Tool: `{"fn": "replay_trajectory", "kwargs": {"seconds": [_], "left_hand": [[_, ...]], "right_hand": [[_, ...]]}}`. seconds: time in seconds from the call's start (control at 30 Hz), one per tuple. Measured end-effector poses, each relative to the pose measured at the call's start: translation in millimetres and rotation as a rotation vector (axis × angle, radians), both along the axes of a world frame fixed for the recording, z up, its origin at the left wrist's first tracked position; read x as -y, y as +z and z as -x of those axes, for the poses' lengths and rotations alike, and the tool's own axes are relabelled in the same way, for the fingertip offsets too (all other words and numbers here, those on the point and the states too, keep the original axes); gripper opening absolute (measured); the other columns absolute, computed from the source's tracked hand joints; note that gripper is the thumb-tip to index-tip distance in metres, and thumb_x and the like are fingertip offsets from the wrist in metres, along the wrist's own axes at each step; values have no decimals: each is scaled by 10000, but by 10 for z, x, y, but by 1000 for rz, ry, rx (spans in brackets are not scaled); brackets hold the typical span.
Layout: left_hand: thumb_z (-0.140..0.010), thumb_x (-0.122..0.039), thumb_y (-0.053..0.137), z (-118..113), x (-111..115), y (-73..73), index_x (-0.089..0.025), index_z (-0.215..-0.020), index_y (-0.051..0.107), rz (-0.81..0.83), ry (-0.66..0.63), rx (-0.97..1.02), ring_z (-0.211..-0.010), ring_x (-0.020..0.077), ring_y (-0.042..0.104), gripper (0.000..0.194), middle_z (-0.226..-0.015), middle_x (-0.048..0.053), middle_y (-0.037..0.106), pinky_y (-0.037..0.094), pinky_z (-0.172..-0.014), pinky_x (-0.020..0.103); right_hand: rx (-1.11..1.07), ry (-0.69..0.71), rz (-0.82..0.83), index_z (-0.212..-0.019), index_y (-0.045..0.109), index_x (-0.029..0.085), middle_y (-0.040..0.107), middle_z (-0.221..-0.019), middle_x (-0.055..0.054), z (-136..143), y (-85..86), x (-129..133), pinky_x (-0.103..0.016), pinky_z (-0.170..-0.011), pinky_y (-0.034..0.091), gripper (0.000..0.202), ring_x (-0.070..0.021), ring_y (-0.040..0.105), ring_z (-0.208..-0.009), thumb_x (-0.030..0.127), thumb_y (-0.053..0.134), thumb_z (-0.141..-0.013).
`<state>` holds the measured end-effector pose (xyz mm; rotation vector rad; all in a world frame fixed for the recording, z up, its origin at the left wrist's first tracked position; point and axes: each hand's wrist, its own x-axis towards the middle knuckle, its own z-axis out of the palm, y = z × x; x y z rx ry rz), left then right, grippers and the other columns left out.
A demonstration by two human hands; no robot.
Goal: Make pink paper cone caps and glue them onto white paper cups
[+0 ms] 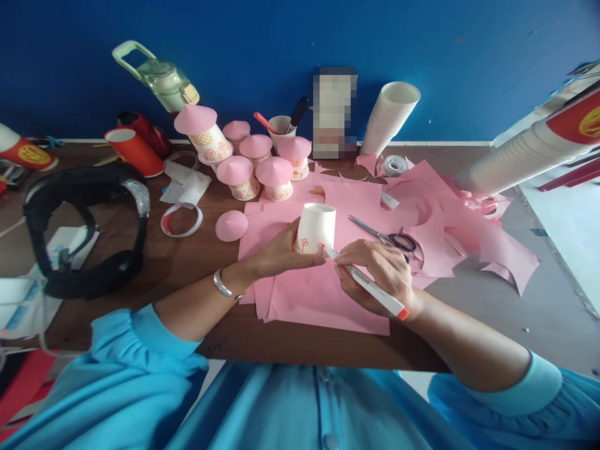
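Note:
My left hand (pixel 284 250) grips a white paper cup (pixel 317 224), held above a pile of pink paper (pixel 323 300). Orange-red flower shapes are drawn near the cup's lower edge. A white marker with an orange end (pixel 375 290) sits in my right hand (pixel 379 272), its tip at the cup's side. Close behind my right hand lie scissors (pixel 382 234) with dark handles, on the paper. To the left of the cup is a loose pink paper cone (pixel 232 225). Several decorated cups with pink cone tops (pixel 276 178) stand further back.
Tall stacks of white cups (pixel 391 119) stand at the back and right. A tape roll (pixel 182 220), a black headband-like device (pixel 87 231), a red cup (pixel 134 153) and a green bottle (pixel 166 84) are leftward. A cup holding markers (pixel 282 125) stands by the blue wall.

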<state>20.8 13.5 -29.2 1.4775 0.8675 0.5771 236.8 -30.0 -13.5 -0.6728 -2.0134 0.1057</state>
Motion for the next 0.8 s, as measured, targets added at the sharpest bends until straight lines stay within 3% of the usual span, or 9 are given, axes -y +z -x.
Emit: {"fn": "replay_trajectory", "kwargs": {"seconds": [0.47,0.8], "left_hand": [[-760,-475,861,24,-14,-66,-187,-1132,578,24,-22,34,-915,200,619,550,-1035,56,671,509,-750,294],[-792,-494,833,4,6,33,-191,-1052,619,17,-9,5,-894,200,633,453,-984,44,686,514,-752,302]], "right_hand": [[-5,-16,-16,-1095,622,231,727,-796,0,-5,0,-16,-280,-573,591,310,-167,715,-661,30,633,-859],[10,-28,-14,-1052,602,221,697,-766,-6,-10,28,-10,-286,-540,580,288,-162,694,-623,8,633,-862]]}}
